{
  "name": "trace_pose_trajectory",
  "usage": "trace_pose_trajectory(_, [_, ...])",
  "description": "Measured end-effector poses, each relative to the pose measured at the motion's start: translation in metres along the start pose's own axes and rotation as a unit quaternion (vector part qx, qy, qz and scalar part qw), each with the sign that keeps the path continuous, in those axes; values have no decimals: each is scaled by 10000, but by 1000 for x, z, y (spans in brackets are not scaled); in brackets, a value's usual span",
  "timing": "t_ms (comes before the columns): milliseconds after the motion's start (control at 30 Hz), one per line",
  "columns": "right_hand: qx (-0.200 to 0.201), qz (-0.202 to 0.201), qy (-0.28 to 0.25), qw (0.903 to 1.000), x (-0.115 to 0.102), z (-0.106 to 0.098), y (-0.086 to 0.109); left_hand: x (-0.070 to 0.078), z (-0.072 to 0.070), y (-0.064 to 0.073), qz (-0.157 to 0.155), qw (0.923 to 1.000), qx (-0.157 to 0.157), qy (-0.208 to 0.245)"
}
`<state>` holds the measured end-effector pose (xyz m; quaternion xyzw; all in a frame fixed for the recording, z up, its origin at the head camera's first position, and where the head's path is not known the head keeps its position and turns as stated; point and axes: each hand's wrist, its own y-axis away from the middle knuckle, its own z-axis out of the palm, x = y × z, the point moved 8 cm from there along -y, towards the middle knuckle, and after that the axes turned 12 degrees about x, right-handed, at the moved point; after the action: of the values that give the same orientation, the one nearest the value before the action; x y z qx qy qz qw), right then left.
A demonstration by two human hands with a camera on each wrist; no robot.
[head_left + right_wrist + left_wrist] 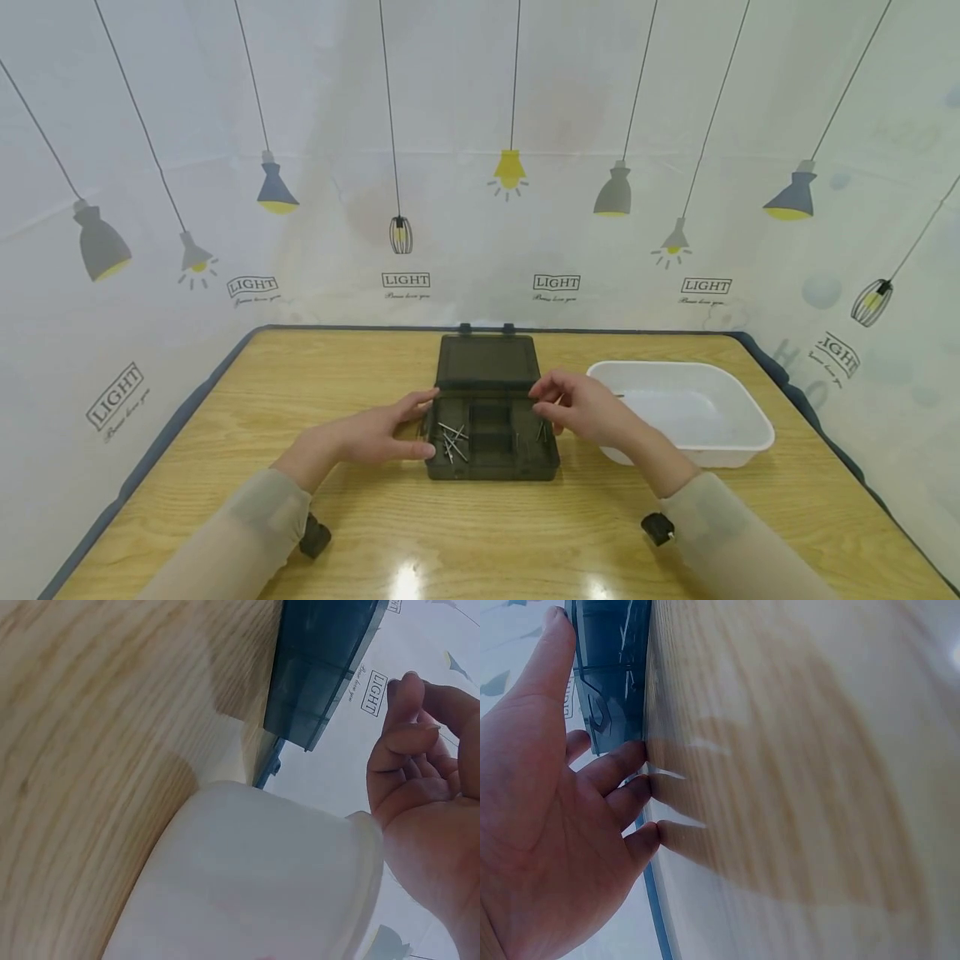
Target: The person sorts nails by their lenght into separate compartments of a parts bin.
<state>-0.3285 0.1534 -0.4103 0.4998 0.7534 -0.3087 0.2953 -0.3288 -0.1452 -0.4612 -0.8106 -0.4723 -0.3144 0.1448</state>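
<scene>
A dark translucent plastic box (492, 477) lies on the table with its lid (487, 360) tipped back. Several thin silvery nail-like pieces (454, 442) lie crossed in the left compartment, and a few more (542, 431) are in the right one. My left hand (378, 431) rests at the box's left side, thumb along the near part and forefinger at the far part; the left wrist view has its other fingertips (634, 754) down by the tabletop. Over the right compartment hovers my right hand (581, 406), fingers loosely bent, thumb and forefinger apart, nothing visible between them.
A white plastic tub (701, 457) stands right of the box, beyond my right wrist; a thin dark piece (619, 395) shows by its left inner side. The wooden table (360, 533) ends at a curtain (465, 250) printed with lamps.
</scene>
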Motion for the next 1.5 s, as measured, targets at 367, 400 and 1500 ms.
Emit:
trace_pose_trajectory(367, [375, 63, -17, 9993, 9, -29, 5, 0, 0, 1, -7, 10000, 7, 6])
trace_pose_trajectory(400, [425, 94, 16, 9990, 11, -32, 6, 0, 0, 1, -8, 10000, 4, 15])
trace_pose_trajectory(1500, [-119, 1428, 376, 9890, 120, -93, -1, -2, 0, 0, -1, 10000, 24, 2])
